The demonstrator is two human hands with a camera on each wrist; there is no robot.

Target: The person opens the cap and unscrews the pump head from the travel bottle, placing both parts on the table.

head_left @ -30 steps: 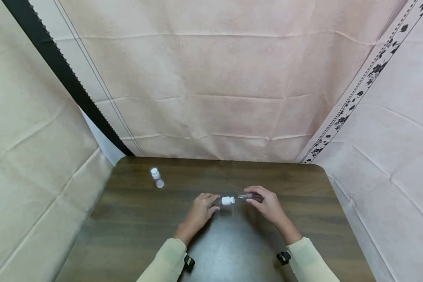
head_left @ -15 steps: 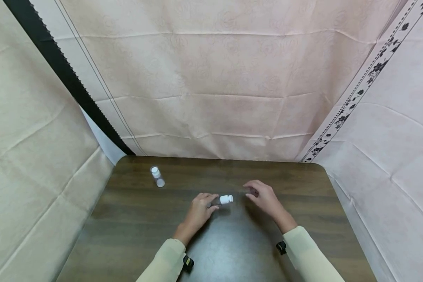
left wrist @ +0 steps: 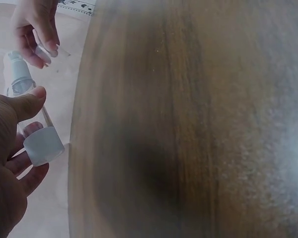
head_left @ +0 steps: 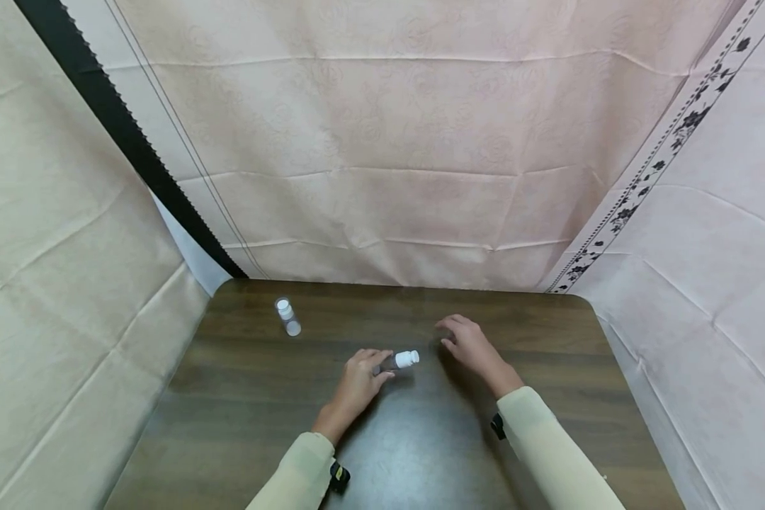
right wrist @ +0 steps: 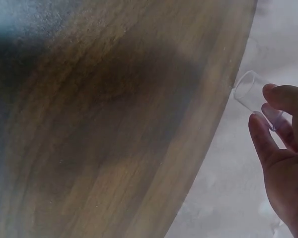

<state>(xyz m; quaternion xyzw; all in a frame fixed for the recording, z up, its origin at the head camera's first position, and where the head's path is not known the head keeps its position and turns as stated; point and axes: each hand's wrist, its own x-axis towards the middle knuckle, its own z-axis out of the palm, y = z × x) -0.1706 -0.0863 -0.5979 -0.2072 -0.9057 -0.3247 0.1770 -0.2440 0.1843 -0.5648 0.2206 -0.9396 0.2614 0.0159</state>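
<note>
My left hand (head_left: 355, 382) grips a clear spray bottle with a white top (head_left: 407, 359) by its lower body. In the left wrist view the thumb lies across the bottle, and its white base (left wrist: 43, 146) shows between thumb and fingers. To the right and a little farther back, my right hand (head_left: 474, 348) pinches a clear open-ended cap (right wrist: 249, 92) between thumb and fingers. The cap is apart from the bottle, and in the head view the fingers hide most of it.
A second small clear bottle with a white top (head_left: 287, 316) is near the far left corner of the brown wooden table (head_left: 242, 397). Pale cloth (head_left: 382, 156) hangs behind the table and on both sides.
My right hand has moved with the clear cap away from the bottle, toward the table's far edge. My left hand stays nearly in place, with the bottle's white top turned slightly farther back.
</note>
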